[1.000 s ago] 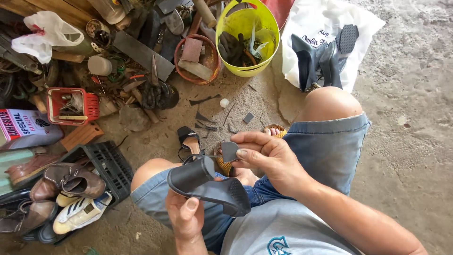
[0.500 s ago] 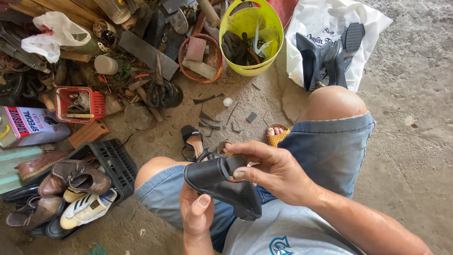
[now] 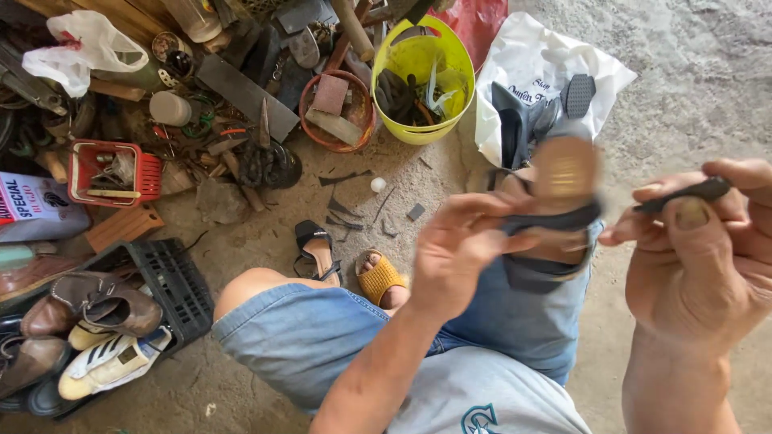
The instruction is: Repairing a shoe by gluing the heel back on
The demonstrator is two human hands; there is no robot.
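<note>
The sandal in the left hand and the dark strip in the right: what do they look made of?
The sandal, held up in the left hand, is motion-blurred: tan insole, probably leather or synthetic, under a dark matte strap, perhaps leather or rubber. The dark strip, pinched in the right hand, is thin, flat and dull black; likely rubber or leather. The blur leaves both open.

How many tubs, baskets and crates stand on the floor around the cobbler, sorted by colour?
Yellow-green tub: 1
Red-brown bowl: 1
Red basket: 1
Black crate: 1
Total: 4
</note>
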